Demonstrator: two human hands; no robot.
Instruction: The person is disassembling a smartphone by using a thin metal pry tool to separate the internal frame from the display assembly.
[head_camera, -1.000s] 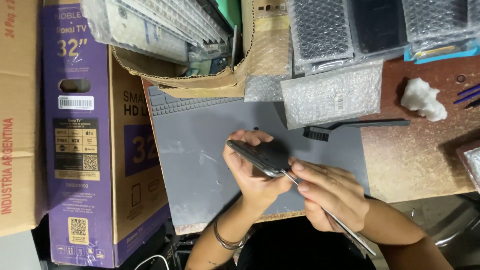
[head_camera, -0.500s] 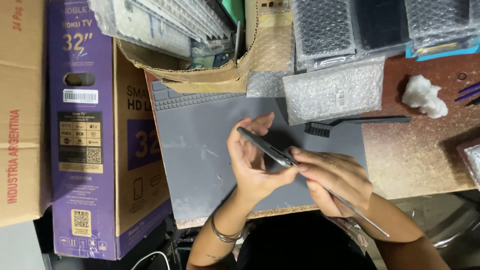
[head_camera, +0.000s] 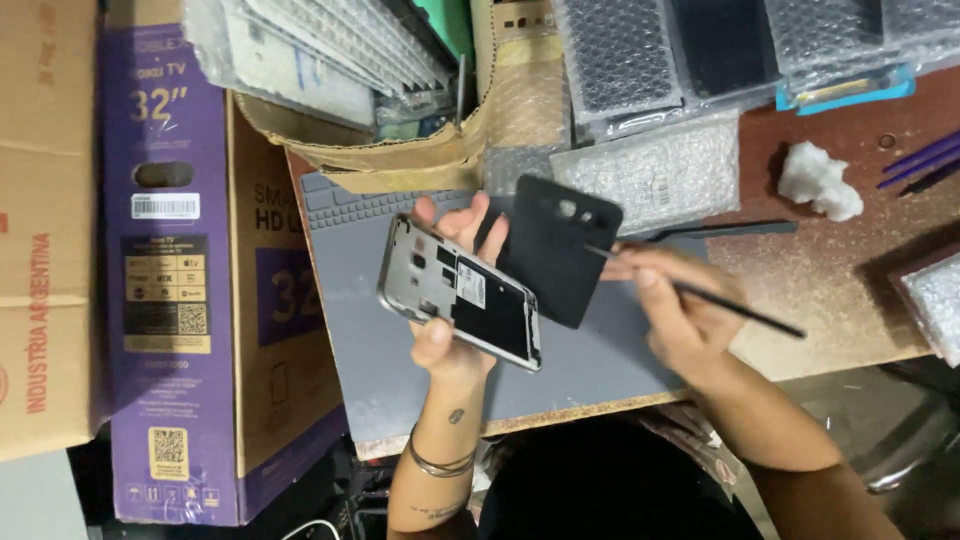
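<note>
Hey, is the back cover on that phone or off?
Off. The phone in the left hand shows its bare insides; the black back cover sits apart, by the right hand.

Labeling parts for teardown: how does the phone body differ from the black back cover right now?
The phone body has a silver frame with its inner compartment exposed; the back cover is plain matte black with small camera cutouts. The body sits in the grip of the left hand; the cover is lifted off it, beside the right hand, which holds a thin black tool. Both are rounded rectangles of similar outline, held above the grey mat.
</note>
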